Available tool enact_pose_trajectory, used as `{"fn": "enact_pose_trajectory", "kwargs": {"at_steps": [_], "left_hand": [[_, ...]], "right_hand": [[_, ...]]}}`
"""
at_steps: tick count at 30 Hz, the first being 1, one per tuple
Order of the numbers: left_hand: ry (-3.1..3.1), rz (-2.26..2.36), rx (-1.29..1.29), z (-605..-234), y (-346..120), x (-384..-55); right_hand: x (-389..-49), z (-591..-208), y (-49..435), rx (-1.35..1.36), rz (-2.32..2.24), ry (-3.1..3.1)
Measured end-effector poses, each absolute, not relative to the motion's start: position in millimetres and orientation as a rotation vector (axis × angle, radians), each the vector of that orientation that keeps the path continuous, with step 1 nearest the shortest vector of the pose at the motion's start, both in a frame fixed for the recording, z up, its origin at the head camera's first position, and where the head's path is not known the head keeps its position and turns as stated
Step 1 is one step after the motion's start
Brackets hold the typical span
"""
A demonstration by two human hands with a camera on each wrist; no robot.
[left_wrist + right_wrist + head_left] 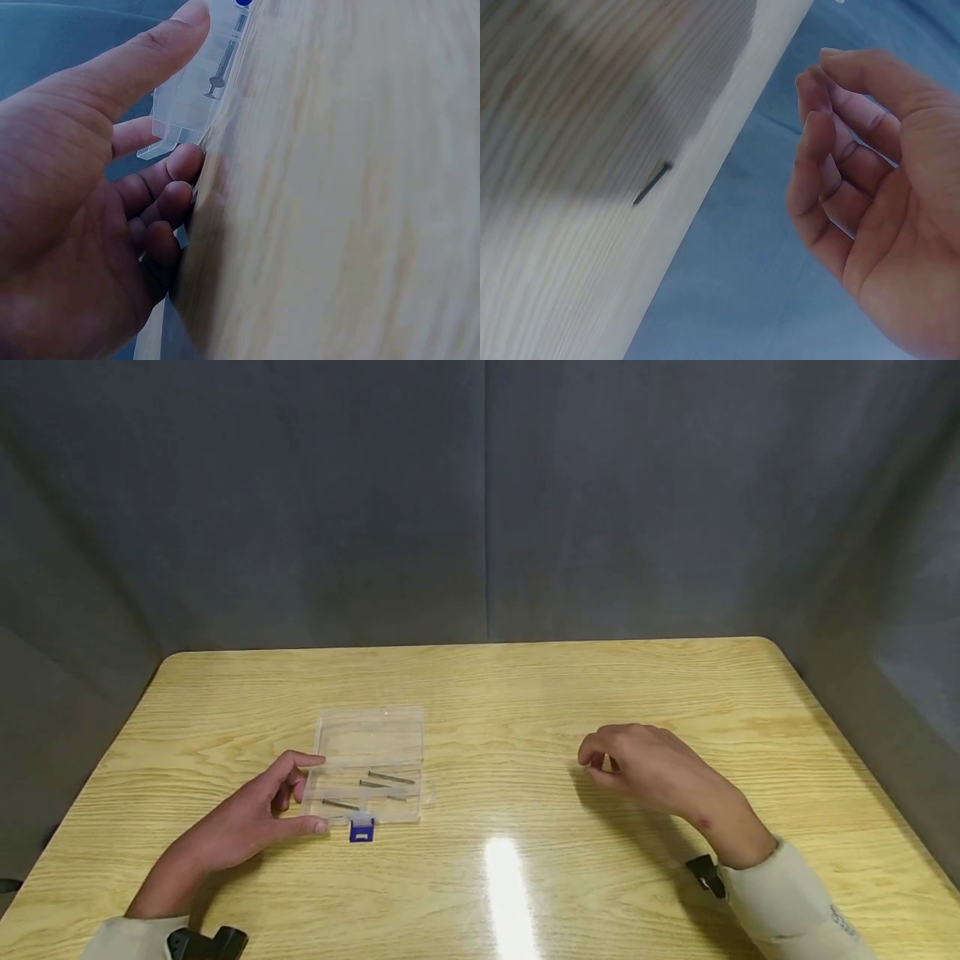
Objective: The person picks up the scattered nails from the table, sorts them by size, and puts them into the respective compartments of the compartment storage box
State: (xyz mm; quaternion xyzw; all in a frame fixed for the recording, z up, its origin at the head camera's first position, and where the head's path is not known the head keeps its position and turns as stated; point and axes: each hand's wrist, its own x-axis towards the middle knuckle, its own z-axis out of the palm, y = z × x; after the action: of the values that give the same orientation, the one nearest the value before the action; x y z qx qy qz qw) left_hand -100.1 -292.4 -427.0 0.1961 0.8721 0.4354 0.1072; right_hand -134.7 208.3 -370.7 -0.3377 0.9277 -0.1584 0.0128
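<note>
On the left of the table lies a clear plastic box (408, 814) with its lid (371, 735) folded back and a blue latch (362, 832) at the front. Several nails (392, 777) lie in its compartments. My left hand (251, 814) holds the box's left end, thumb at the front corner and index finger at the back; the other fingers curl beside it in the left wrist view. Over the right half of the table, my right hand (648, 768) hovers with fingers loosely bent and nothing visible between them. A single nail (652, 184) lies on the tabletop in the right wrist view.
The wooden table (480, 693) has a bright light reflection near its front. Dark grey fabric walls (480, 510) stand behind it and at both sides. A black wrist strap part (707, 875) sits by the right sleeve.
</note>
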Motion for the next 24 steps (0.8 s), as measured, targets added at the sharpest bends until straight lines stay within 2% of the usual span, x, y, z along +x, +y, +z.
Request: {"fn": "enact_pose_trajectory", "kwargs": {"at_steps": [24], "left_hand": [[2.595,1.271,0.565,-427.1,-291.9,-99.8]], "right_hand": [[-134.0,-377.3,259.2,-0.886,-0.416,2.953]]}}
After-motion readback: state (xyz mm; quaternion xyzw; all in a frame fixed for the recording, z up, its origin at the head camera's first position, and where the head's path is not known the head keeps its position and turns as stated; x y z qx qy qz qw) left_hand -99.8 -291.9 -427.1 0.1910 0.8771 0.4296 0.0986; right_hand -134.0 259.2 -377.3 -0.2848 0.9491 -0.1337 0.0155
